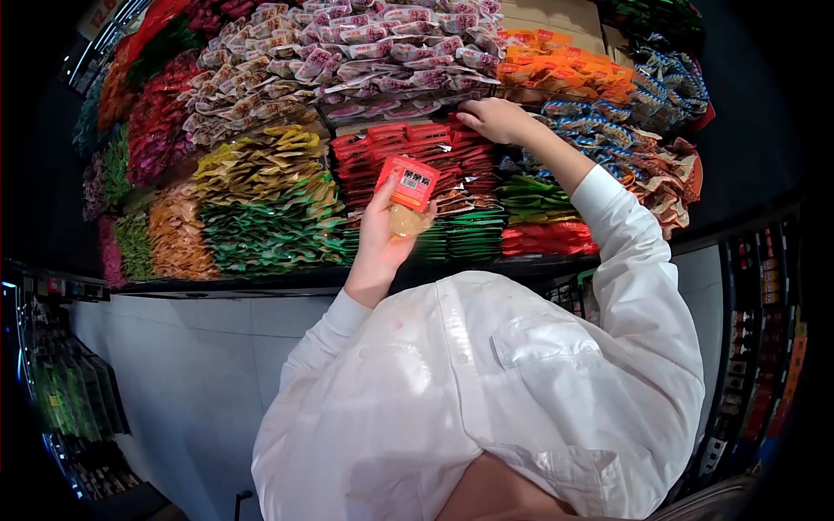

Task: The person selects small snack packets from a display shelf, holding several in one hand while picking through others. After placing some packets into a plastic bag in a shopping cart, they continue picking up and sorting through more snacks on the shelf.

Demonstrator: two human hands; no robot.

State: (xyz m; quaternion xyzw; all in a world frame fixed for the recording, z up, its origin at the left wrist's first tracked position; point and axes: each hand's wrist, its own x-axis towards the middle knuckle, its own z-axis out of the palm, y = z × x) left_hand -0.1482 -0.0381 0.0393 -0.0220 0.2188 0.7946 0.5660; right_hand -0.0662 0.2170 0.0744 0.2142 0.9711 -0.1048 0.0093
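My left hand (385, 227) is closed around a small snack packet (408, 183) with a red printed top and a clear, tan-coloured lower part. It is held up in front of the display. At the back end of the row of red snack packets (369, 156), my right hand (493, 120) reaches down with its fingers bent. The fingertips touch or nearly touch the red packets near a divider; whether they grip one is hidden.
Pink-and-white packets (391, 48) are heaped behind the red row. Yellow packets (261, 165) and green packets (269, 226) stand to the left. Orange packets (565, 69) and blue-striped packets (591, 126) lie on the right. Shelves (756, 347) stand at far right.
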